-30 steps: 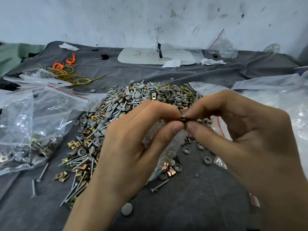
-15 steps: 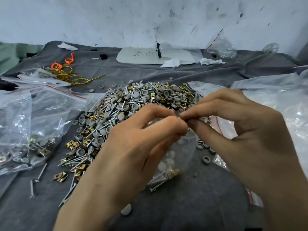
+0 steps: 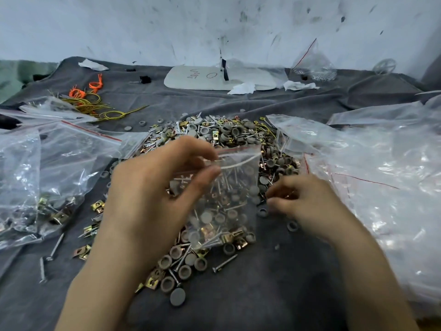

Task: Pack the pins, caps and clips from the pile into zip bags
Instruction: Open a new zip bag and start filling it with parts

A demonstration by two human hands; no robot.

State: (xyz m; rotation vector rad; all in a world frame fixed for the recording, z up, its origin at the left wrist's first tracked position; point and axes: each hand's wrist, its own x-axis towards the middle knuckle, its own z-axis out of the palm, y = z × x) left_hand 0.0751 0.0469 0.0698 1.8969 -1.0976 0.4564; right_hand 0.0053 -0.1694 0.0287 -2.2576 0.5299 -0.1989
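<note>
Now left hand [image 3: 152, 187] alone pinches the zip bag [image 3: 229, 199]; right hand [image 3: 303, 204], grip unclear, dropped to pile [image 3: 226, 134]

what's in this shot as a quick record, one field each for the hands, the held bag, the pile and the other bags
left hand: pinches the zip bag by its top edge, holding it up
right hand: fingers curled at the edge of the pile; blurred, grasp unclear
zip bag: clear, pins, caps and clips at its bottom
pile: mixed parts on the grey cloth
other bags: partly filled bags left, heap of clear bags right
</note>
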